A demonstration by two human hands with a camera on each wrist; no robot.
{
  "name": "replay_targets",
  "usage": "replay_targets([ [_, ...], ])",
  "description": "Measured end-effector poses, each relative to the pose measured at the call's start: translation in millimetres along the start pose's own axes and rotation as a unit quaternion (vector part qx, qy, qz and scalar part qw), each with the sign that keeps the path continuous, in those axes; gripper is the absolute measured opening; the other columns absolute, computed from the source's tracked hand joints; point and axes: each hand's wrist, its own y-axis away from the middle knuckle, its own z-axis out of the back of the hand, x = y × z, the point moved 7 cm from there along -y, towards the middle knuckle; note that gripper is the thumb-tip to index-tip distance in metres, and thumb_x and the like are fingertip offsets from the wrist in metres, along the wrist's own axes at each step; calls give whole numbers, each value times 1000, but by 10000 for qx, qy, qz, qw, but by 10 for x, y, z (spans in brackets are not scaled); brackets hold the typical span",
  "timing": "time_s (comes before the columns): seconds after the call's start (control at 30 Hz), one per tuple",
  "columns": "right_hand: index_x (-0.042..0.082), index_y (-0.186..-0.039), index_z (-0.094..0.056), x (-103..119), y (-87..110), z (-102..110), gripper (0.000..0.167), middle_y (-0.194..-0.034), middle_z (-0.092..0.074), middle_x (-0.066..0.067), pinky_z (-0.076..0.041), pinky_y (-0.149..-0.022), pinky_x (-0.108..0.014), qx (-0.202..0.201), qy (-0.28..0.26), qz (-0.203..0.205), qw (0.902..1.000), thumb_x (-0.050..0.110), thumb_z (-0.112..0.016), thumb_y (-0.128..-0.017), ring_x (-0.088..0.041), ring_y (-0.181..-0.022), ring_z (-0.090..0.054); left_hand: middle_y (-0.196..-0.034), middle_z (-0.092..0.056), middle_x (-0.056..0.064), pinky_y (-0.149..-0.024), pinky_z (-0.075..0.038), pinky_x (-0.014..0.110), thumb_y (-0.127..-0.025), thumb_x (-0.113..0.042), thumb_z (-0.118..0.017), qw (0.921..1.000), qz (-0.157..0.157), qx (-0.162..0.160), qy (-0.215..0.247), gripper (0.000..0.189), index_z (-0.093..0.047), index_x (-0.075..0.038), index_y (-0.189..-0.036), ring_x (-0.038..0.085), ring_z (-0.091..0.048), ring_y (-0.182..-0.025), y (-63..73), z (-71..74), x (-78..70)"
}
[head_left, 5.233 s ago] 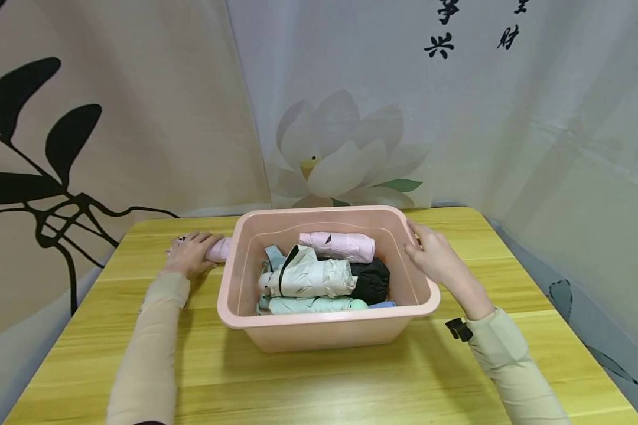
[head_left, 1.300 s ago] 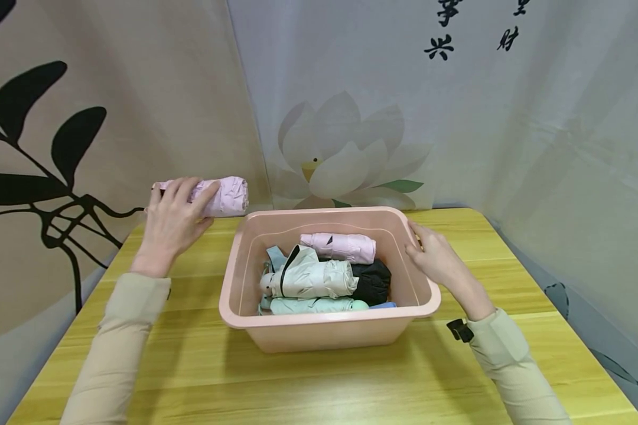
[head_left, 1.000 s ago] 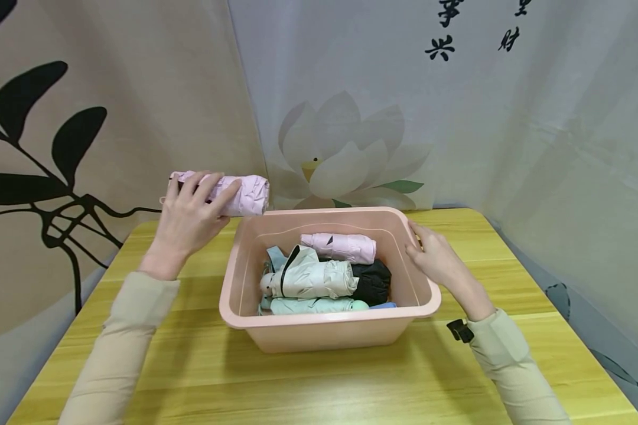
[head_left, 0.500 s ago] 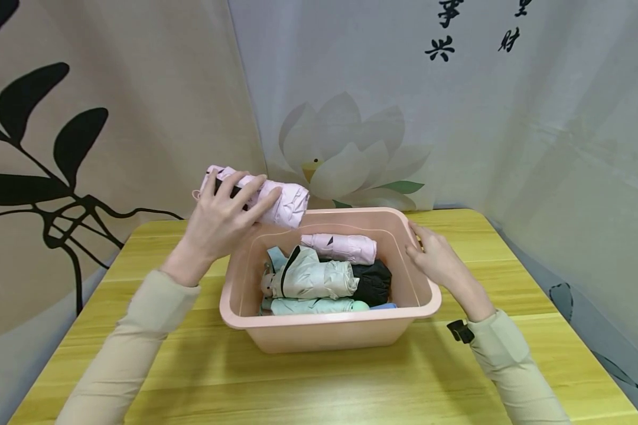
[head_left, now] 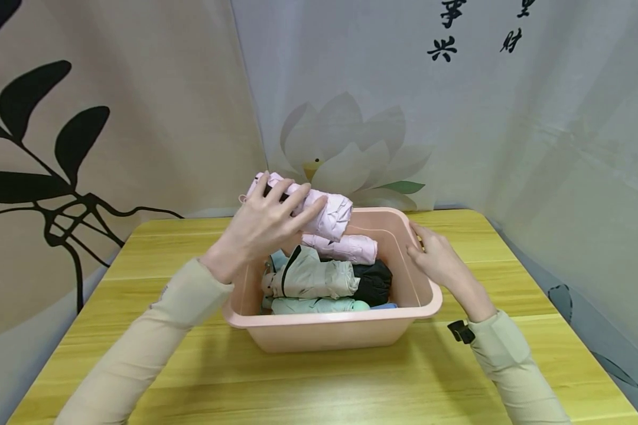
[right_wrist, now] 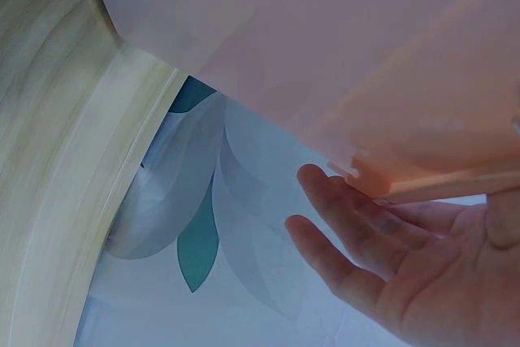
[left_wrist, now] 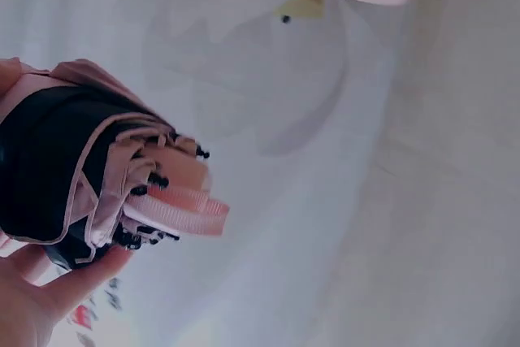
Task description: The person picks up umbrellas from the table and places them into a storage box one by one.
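Observation:
A folded pale lilac umbrella (head_left: 329,217) is gripped by my left hand (head_left: 263,224), tilted above the back left part of a pink plastic tub (head_left: 324,337). The left wrist view shows the umbrella's end (left_wrist: 175,172), with a pink strap loop and rib tips. My right hand (head_left: 438,254) holds the tub's right rim, thumb on the inner side; its fingers (right_wrist: 349,233) lie under the rim in the right wrist view. Inside the tub are another lilac folded umbrella (head_left: 345,248), an off-white one (head_left: 319,278), a black one (head_left: 373,284) and a mint-green one (head_left: 311,306).
The tub stands on a wood-grain table (head_left: 319,389). Behind the table hangs a cloth backdrop (head_left: 351,71) with a lotus print. Light blue and blue items (head_left: 384,306) show partly among the umbrellas.
My left hand first rested on the lilac umbrella on the table left of the tub. It has lifted the umbrella and carried it right, over the tub. My right hand has stayed at the rim.

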Motion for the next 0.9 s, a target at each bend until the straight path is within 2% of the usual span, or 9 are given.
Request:
replay_targets([
  [0.17,-9,-145,-27,-2,3,7,59,-145,-35,-33,-45,-99,-56,-28,2,14,10000,13,-46,-94,-44,-125,-47,-115,-64,10,-83,-53,52,-83,-23,-65,9992,-204,317,105,44,-55,-19,-126,31,-61,-99,-97,-96,-164],
  [0.3,-8,-146,-27,-6,5,11,59,-144,-37,-33,-49,-91,-51,-43,24,26,10000,14,-46,-95,-41,-115,-53,-113,-64,10,-80,-55,48,-89,-19,-59,9987,-305,378,180,36,-55,-18,-125,30,-62,-98,-155,-160,-265],
  [0.57,-9,-145,-28,-3,4,21,59,-142,-39,-33,-50,-86,-47,-77,80,47,9999,14,-46,-94,-39,-109,-55,-106,-62,8,-80,-56,44,-94,-17,-54,9950,-665,737,75,33,-53,-17,-127,28,-62,-92,-199,-301,-459],
  [0.77,-9,-145,-27,3,2,19,59,-142,-40,-33,-49,-84,-44,-75,90,44,9999,14,-47,-94,-37,-107,-55,-108,-61,9,-85,-56,46,-94,-19,-55,9920,-797,979,77,34,-52,-16,-128,28,-62,-94,-188,-377,-527],
  [0.9,-9,-145,-27,3,2,12,59,-143,-39,-33,-49,-87,-47,-79,68,52,9999,14,-47,-94,-39,-112,-54,-109,-61,8,-87,-55,47,-94,-23,-56,9903,-800,1128,154,34,-52,-15,-127,28,-61,-97,-186,-411,-538],
])
